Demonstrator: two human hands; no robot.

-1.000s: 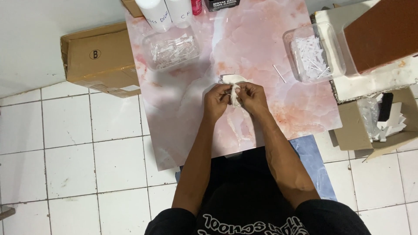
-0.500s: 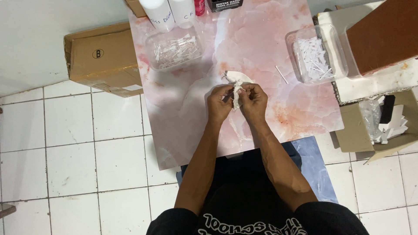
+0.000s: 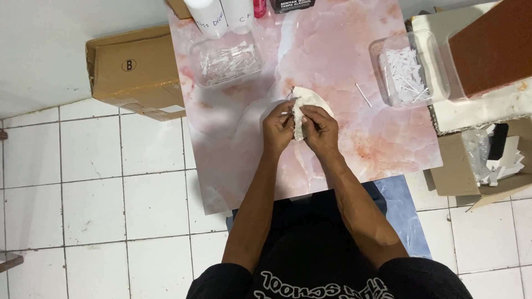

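Over the pink marbled tabletop, the left hand and the right hand meet, both pinching a small white cloth pouch held just above the surface near the table's middle. A clear tub of white sticks sits up left, another clear tub up right, and one loose white stick lies between pouch and right tub
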